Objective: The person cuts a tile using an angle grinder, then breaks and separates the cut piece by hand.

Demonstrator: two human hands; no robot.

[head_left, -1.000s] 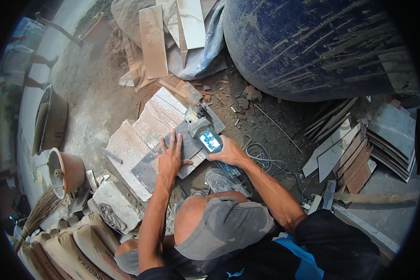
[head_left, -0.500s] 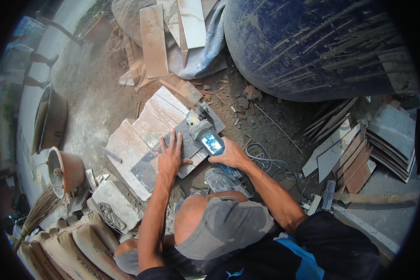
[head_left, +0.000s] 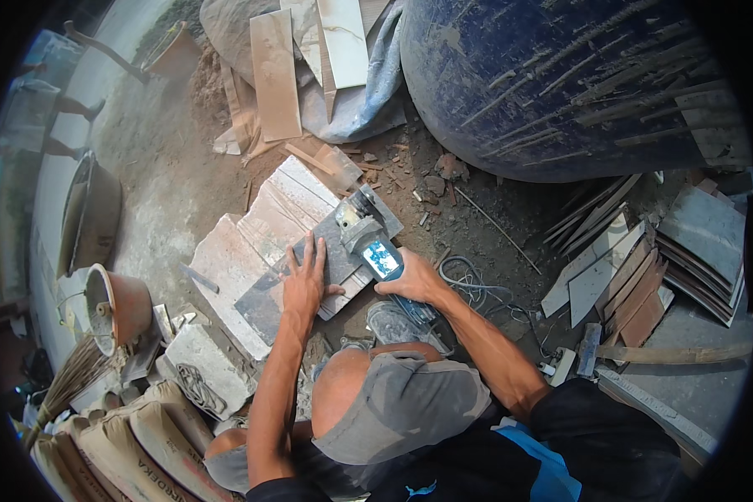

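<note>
My right hand (head_left: 412,278) is wrapped round the blue body of an angle grinder (head_left: 380,256). The grinder's metal head rests over the far right part of a long dark grey tile (head_left: 263,308). My left hand (head_left: 306,276) lies flat on that tile with its fingers spread, just left of the grinder. Beneath the tile is a broad, dusty pale slab (head_left: 263,205) with grooves cut across it. Where the disc meets the tile is too small to make out. A thin pointed strip (head_left: 199,278) lies on the slab's left part.
A big blue drum (head_left: 552,92) stands at far right. Stacked tiles (head_left: 636,276) lean at right, near a coiled cable (head_left: 477,289). Buckets (head_left: 124,305) and a basin (head_left: 88,217) stand at left, with filled sacks (head_left: 134,443) below. Tile offcuts (head_left: 276,75) lie beyond the slab.
The grinder's head has shifted very slightly over the tile. My left hand stays in the same place on the tile.
</note>
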